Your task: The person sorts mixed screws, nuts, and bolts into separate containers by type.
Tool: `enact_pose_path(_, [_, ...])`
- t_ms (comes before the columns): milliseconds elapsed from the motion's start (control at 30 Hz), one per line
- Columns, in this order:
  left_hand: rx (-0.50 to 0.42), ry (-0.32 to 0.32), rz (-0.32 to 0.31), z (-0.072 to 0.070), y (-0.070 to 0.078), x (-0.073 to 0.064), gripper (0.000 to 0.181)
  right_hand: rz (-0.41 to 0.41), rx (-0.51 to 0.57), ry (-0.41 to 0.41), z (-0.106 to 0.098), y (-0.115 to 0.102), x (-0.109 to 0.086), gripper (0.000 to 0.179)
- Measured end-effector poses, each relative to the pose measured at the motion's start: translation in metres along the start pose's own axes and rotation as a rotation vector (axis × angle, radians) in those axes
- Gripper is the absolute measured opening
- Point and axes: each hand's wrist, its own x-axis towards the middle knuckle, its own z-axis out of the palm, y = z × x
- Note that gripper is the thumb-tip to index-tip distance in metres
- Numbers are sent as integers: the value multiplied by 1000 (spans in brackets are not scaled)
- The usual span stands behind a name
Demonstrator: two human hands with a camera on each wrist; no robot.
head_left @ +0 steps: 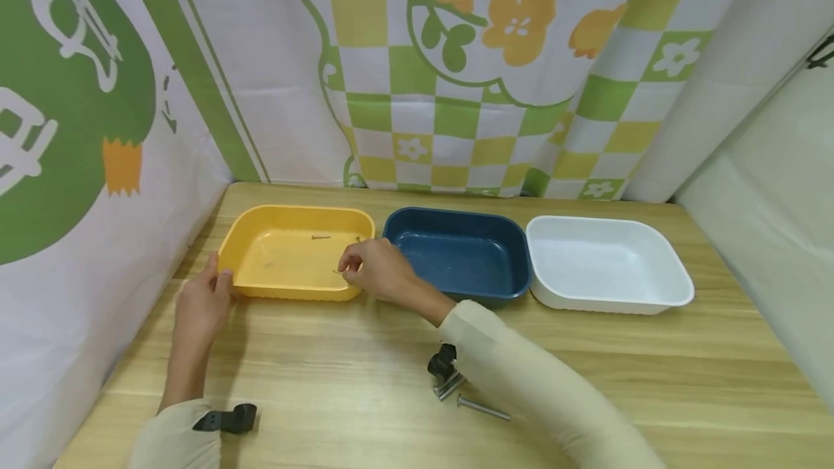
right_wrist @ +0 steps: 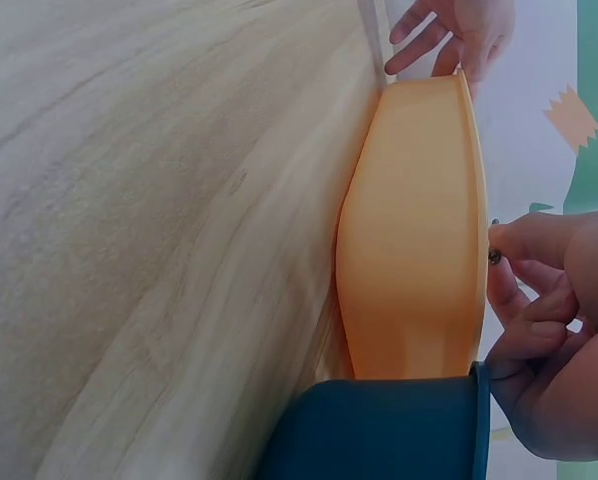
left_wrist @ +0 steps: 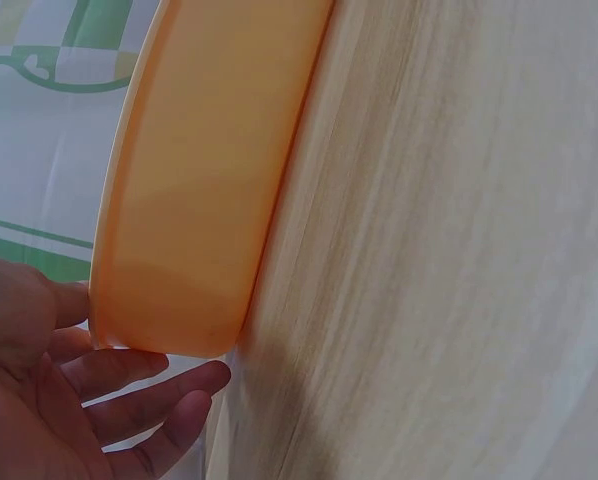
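The yellow tray (head_left: pixel 270 286) stands at the left of the table. My left hand (head_left: pixel 203 302) grips its left rim; in the left wrist view the thumb lies at the rim and the fingers are against the outer wall. Over the tray's right front part, my right hand (head_left: pixel 381 270) pinches a small screw (head_left: pixel 337 271) between thumb and forefinger. The screw's dark end (right_wrist: pixel 494 256) shows just past the rim in the right wrist view. Inside the tray lies one small screw (head_left: pixel 321 237), with another (head_left: pixel 357 239) near the right wall, partly behind the hand.
A dark blue tray (head_left: pixel 456 292) stands close beside the yellow one, and a white tray (head_left: pixel 609 302) follows on the right. Several larger metal bolts (head_left: pixel 483 407) lie on the wooden table (head_left: pixel 339 382) near my right sleeve. Patterned cloth (head_left: pixel 410 121) hangs behind.
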Motion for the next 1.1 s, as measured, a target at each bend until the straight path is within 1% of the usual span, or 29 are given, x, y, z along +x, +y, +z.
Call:
enact_pose_path(233, [-13,3,-4,5,2,0,55,47,-60,-56,2,-3,-1,8])
enact_pose_path(433, [-5,8,2,5,3,-1,54,26,-81,-36,2,-4,-4,8])
enact_pose_path(533, [1,10,11,5,4,-2,54,20,-71,-27,0,-4,-6,9])
enact_pose_path(633, [1,1,12,4,3,-2,54,11,-44,-17,-1,-3,-9,10])
enact_pose_path(800, [-8,-20,7,2,2,-2,56,8,73,-11,-9,-1,-18,11])
enact_pose_path(900, [1,-23,21,1,1,-1,56,13,142,-2,-16,3,-24,11])
enact_pose_path(1000, [16,-13,38,-1,1,-1,55,15,166,4,-24,9,-31,12])
enact_pose_path(1100, [18,-5,47,-2,0,0,55,24,162,0,-32,15,-38,13])
